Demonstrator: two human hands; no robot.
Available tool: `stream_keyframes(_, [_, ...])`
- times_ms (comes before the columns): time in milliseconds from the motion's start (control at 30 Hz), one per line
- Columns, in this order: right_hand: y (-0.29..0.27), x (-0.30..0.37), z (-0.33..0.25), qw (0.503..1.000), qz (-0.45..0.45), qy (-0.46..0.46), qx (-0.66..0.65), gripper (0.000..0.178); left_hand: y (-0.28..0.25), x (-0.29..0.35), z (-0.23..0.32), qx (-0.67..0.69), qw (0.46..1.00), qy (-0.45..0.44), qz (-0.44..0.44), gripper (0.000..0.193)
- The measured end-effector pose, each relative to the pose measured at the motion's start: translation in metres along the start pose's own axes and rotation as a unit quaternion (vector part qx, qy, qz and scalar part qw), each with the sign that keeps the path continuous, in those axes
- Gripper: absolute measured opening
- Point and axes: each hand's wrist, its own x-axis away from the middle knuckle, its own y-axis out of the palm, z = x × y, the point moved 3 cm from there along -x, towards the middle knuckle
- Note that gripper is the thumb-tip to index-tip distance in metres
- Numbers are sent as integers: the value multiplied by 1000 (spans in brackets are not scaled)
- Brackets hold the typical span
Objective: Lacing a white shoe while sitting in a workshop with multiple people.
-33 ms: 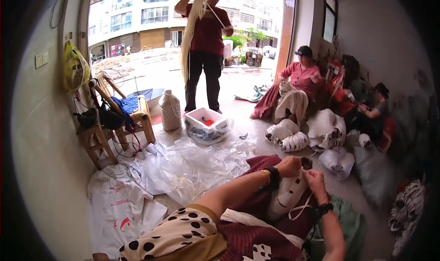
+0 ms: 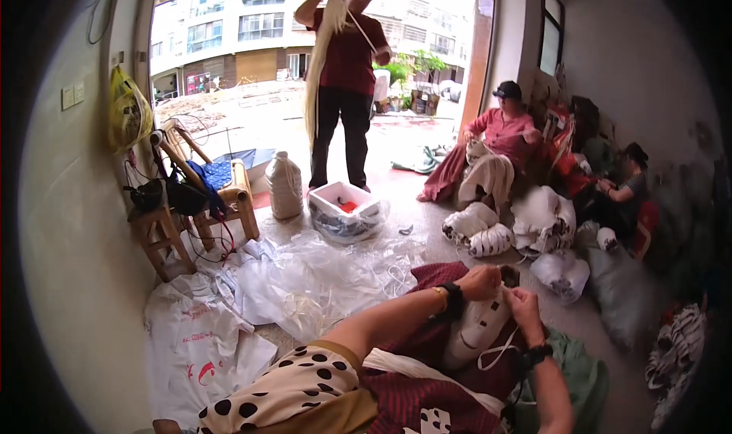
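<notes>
A long, pale, rounded piece with small dark patches [image 2: 473, 333] lies tilted on a dark red checked cloth [image 2: 404, 388] over my lap. At its far, dark end, my left hand [image 2: 480, 283] is closed, its fingertips mostly hidden. Just right of it, my right hand [image 2: 523, 307] pinches a narrow white strip [image 2: 500, 348], which hangs in a loop along the piece's right side. Both hands are close together. Loose white strands [image 2: 396, 360] lie across the cloth below my left forearm.
Clear plastic sheeting [image 2: 328, 281] and a white printed sack [image 2: 187, 350] cover floor at left. Ahead stand a white foam box [image 2: 343, 202] and a large jug [image 2: 284, 186]. A person [image 2: 347, 75] stands holding long pale strands; two others sit right, near white bundles [image 2: 543, 214].
The view has shifted very slightly. Both hands stay at the far end of the pale piece, with the strip hanging as before.
</notes>
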Motion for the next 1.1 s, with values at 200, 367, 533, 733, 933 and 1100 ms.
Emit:
stream_keyframes(200, [16,39,-8,995,-15,-5,99,20,7,38,12,25,996,55,-62,21])
stream_keyframes(367, [14,55,-37,982,-25,-68,177,21,15,48,13,-3,997,46,-65,18])
stream_keyframes(533, [7,44,-19,957,43,-160,236,13,7,39,8,-49,988,-3,-150,11])
stream_keyframes(733, [24,43,-25,983,10,-69,168,23,-25,50,15,-3,993,39,-109,19])
stream_keyframes(933, [15,60,-27,985,6,-36,171,22,-9,65,23,34,991,-8,-128,16])
stream_keyframes(1100, [17,62,-27,980,-6,-39,196,21,-4,70,28,30,990,-76,-117,13])
